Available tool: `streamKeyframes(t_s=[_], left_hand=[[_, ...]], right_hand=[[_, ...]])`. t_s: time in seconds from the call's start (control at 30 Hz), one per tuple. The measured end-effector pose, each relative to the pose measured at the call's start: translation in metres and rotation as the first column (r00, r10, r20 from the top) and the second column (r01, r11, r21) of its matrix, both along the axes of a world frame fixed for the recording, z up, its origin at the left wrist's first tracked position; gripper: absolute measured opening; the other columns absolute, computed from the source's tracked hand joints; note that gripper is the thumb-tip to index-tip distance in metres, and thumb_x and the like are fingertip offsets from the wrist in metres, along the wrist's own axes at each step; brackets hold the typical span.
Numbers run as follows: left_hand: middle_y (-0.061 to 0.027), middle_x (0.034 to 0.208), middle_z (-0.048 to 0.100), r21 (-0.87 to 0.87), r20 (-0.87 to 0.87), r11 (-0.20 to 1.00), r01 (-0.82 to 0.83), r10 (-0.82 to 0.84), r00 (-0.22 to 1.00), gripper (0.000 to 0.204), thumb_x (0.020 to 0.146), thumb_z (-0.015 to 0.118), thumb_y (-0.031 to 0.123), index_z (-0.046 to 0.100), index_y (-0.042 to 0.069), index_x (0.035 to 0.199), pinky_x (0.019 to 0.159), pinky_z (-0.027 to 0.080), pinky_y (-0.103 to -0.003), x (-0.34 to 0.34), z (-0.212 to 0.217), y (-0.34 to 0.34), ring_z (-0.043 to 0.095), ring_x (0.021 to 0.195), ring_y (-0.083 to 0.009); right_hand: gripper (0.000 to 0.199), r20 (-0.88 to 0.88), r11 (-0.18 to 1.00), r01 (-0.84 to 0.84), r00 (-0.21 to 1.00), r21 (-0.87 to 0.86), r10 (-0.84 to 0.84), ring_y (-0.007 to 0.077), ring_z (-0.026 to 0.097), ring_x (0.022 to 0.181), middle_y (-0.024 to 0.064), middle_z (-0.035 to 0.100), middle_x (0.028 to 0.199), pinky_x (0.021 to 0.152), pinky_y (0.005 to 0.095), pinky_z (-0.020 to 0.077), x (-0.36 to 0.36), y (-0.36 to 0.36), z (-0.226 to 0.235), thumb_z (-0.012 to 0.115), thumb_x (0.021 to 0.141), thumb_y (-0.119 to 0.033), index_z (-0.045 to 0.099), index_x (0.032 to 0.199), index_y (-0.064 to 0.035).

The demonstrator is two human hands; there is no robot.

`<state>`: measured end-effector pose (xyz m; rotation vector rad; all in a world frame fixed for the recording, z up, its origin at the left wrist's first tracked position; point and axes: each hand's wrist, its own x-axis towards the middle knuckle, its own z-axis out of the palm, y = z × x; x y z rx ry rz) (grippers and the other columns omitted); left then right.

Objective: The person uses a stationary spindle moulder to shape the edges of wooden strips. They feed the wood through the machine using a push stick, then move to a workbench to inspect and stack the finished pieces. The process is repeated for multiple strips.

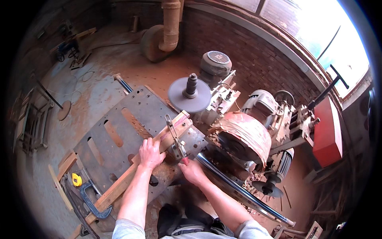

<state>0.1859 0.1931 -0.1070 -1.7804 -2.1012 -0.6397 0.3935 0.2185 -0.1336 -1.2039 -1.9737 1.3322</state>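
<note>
My left hand grips a wooden bar that lies aslant over a slotted metal table. Its fingers close over the wood beside a shorter wooden block at the bar's far end. A toggle clamp with a metal loop and a red handle stands by this block. My right hand is closed around the red handle; its fingertips are partly hidden. At the bar's near left end, a blue C-clamp sits against the wood.
Past the block, a horizontal round disc sits on a vertical spindle. To the right are a wrapped cutter guard, a motor and a red box. A polished rail runs along the right. A yellow tape measure lies left.
</note>
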Motion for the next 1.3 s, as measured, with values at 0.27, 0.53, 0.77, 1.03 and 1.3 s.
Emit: streamKeyframes(t_s=[0.27,0.53,0.77,1.03,1.3], left_hand=[[-0.0144,0.105,0.059,0.003,0.006,1.0,0.023,-0.023,1.0,0.061,0.062,0.086,0.031,0.069,0.006,0.114,0.084,0.053,-0.046,-0.029,0.004,0.008,0.057,0.103,-0.0327],[-0.0154,0.108,0.06,-0.016,0.015,1.0,0.025,-0.024,1.0,0.061,0.063,0.086,0.032,0.068,0.005,0.116,0.085,0.053,-0.047,-0.053,0.02,0.015,0.057,0.106,-0.0332],[-0.0168,0.111,0.061,-0.026,0.013,0.999,0.022,-0.022,1.0,0.06,0.066,0.086,0.034,0.068,0.005,0.116,0.087,0.052,-0.048,-0.105,0.039,0.032,0.057,0.109,-0.0346],[-0.0177,0.108,0.063,-0.097,0.008,0.995,-0.035,0.036,0.999,0.051,0.067,0.081,0.036,0.068,0.005,0.106,0.086,0.055,-0.047,-0.169,0.044,0.055,0.059,0.109,-0.0344],[-0.0224,0.116,0.061,-0.158,0.104,0.981,-0.111,0.128,0.986,0.047,0.07,0.078,0.028,0.067,0.0,0.107,0.096,0.047,-0.051,-0.186,0.045,0.067,0.054,0.116,-0.0353]], right_hand=[[0.035,0.004,0.999,0.035,0.999,-0.014,-0.035,0.0435,0.065,0.096,0.0268,0.068,0.094,0.085,0.0478,0.0482,-0.025,0.005,0.011,0.058,0.094,-0.033,0.063,0.099,0.0004],[0.038,0.101,0.993,0.06,0.994,-0.102,-0.05,0.042,0.066,0.096,0.0263,0.069,0.095,0.086,0.0462,0.0486,-0.049,0.01,0.046,0.059,0.092,-0.034,0.065,0.104,0.0006],[0.037,0.111,0.986,0.077,0.992,-0.148,-0.061,0.0403,0.067,0.093,0.0254,0.069,0.092,0.085,0.0461,0.0488,-0.099,0.027,0.069,0.058,0.092,-0.033,0.065,0.102,0.0017],[0.02,-0.062,0.956,0.059,0.995,-0.289,-0.08,0.0092,0.046,0.051,-0.0044,0.049,0.061,0.044,0.0288,0.037,-0.157,0.061,0.052,0.062,0.095,-0.024,0.056,0.079,-0.0141],[0.022,-0.103,0.925,0.077,0.987,-0.371,-0.124,0.0137,0.052,0.053,0.0014,0.055,0.068,0.046,0.0317,0.044,-0.177,0.082,0.065,0.062,0.097,-0.025,0.057,0.082,-0.0083]])
